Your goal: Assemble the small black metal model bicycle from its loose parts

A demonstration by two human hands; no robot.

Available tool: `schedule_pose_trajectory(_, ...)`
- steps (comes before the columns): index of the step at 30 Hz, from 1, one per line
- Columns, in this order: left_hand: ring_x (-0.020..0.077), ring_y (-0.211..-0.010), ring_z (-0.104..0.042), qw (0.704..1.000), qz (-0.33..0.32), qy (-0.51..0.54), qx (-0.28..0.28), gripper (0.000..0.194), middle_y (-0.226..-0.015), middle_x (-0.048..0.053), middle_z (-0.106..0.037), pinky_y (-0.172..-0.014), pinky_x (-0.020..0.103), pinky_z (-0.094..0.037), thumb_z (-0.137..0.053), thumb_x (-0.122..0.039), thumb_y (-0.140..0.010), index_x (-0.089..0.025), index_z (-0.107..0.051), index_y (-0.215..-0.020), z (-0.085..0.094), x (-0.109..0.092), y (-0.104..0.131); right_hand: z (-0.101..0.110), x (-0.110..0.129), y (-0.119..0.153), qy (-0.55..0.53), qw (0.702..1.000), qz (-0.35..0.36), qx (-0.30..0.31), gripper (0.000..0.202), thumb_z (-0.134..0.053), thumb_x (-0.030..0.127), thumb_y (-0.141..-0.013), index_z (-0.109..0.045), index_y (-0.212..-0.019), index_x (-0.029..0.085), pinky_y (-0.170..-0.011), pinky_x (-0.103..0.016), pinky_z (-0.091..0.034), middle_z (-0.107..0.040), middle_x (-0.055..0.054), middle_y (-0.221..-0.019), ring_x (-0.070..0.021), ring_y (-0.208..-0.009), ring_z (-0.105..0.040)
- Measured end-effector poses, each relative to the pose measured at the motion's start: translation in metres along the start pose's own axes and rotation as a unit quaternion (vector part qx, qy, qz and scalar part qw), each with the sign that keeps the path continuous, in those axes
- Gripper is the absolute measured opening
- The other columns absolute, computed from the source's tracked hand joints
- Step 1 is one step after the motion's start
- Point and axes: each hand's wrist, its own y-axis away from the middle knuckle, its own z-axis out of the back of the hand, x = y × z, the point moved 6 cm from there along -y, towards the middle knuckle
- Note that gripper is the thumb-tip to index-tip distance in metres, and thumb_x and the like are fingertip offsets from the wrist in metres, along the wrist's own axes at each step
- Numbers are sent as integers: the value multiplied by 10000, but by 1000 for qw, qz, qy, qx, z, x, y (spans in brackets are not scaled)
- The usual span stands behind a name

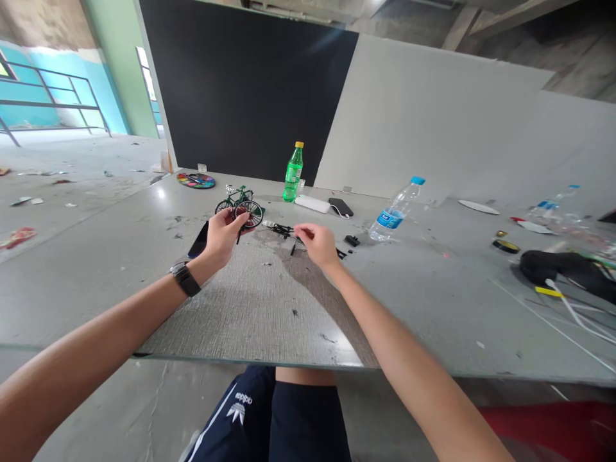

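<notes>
A small black spoked wheel of a model bicycle [249,214] is pinched in my left hand [222,235], with a thin black piece hanging below it. Just behind that hand, a green model bicycle [234,197] stands on the table. My right hand [315,240] hovers over the table to the right, thumb and fingertips pressed together; whatever may be between them is too small to tell. Beneath and beside its fingertips lie black model parts [279,228]. To its right is a small black block-like part [352,240].
A phone [198,240] lies by my left wrist. Farther back are a paint palette [196,181], a green drink bottle [292,173], a white power bank [312,204] and a dark phone [341,207]. Rightward stand a water bottle [395,212], tape [505,246] and cables [572,308].
</notes>
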Motion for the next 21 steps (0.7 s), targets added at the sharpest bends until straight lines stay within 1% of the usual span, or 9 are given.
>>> schedule_pose_trajectory(4, 165, -804, -666, 1000, -1, 2, 8, 199, -865, 68, -689, -770, 343, -611, -791, -279, -727, -145, -680, -823, -2, 1, 1, -23, 22, 5, 88, 992, 65, 66, 326, -507, 416, -1001, -775, -1006, 230, -820, -360, -507, -790, -61, -950, -232, -870, -699)
schedule_pose_trajectory(6, 159, -780, -663, 1000, -1, 2, 10, 193, -852, 63, -684, -767, 346, -611, -788, -274, -726, -143, -681, -821, -1, 2, 1, -25, 28, 4, 97, 988, 82, 89, 333, -477, 402, -1017, -764, -1052, 236, -818, -347, -496, -789, -52, -941, -224, -864, -696)
schedule_pose_trajectory(8, 150, -748, -656, 1000, -2, -2, 11, 185, -836, 56, -679, -755, 338, -610, -787, -267, -721, -144, -684, -813, -1, 4, 1, -11, 24, -2, 87, 991, 65, 80, 349, -452, 406, -1027, -738, -1129, 234, -764, -322, -495, -785, -45, -901, -203, -785, -694)
schedule_pose_trajectory(9, 147, -736, -653, 1000, -2, -5, 14, 181, -830, 53, -677, -750, 334, -610, -788, -264, -720, -146, -685, -811, -1, 6, 2, 2, 18, -6, 90, 994, 45, 51, 365, -442, 418, -1028, -724, -1162, 228, -723, -313, -490, -780, -44, -868, -196, -730, -684)
schedule_pose_trajectory(11, 143, -726, -649, 1000, -1, -13, 26, 180, -826, 49, -677, -740, 328, -611, -789, -266, -720, -150, -689, -814, -1, 10, 4, 36, 4, -11, 124, 991, 21, -41, 357, -445, 401, -1021, -724, -1137, 209, -731, -316, -483, -770, -52, -836, -199, -720, -675)
schedule_pose_trajectory(13, 142, -728, -647, 999, 3, -26, 39, 182, -830, 49, -683, -735, 323, -611, -789, -273, -723, -151, -696, -822, -3, 15, 8, 59, -12, -12, 159, 985, 9, -70, 318, -475, 367, -999, -739, -1054, 197, -774, -328, -482, -759, -54, -805, -206, -738, -680)
schedule_pose_trajectory(16, 142, -732, -655, 997, 6, -60, 55, 186, -835, 55, -700, -719, 300, -603, -792, -278, -726, -146, -705, -823, -6, 22, 15, 63, -34, -10, 202, 979, -9, -9, 233, -563, 339, -940, -752, -933, 202, -776, -341, -485, -765, -63, -872, -221, -791, -677)
schedule_pose_trajectory(19, 154, -731, -678, 995, 24, -69, 73, 197, -842, 61, -715, -705, 302, -603, -796, -280, -727, -145, -708, -840, -11, 26, 20, 43, -40, -5, 249, 966, -11, 71, 249, -601, 398, -921, -761, -894, 210, -825, -379, -489, -752, -96, -987, -248, -896, -662)
schedule_pose_trajectory(21, 162, -731, -688, 994, 35, -63, 79, 205, -851, 66, -724, -704, 315, -609, -796, -280, -729, -145, -710, -858, -12, 27, 23, 28, -39, -3, 290, 951, -24, 101, 279, -628, 462, -903, -764, -873, 220, -856, -419, -489, -735, -113, -1022, -280, -968, -647)
